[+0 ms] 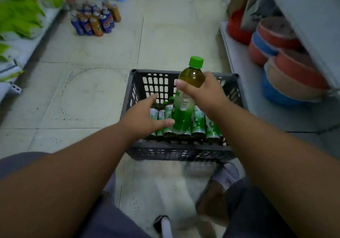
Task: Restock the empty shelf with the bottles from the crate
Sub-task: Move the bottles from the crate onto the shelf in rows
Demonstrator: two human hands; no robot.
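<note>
Green-capped tea bottle lifted above the crate

Head view: the right hand [204, 92] grips a green-capped bottle [187, 94] above the dark plastic crate [176, 151] of matching bottles [198, 122]; the left hand [145, 116] hovers spread and relaxed, thumb near the bottle's base.

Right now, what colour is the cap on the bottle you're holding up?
Bright green. The cap tops the bottle gripped by the right hand, clearest in the head view.

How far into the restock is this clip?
Nothing visibly shelved; the empty shelf isn't identifiable here. In hand: the right hand grips one green-capped bottle above the crate; the left hand reaches in, open. Left: the many bottles in the crate.
</note>
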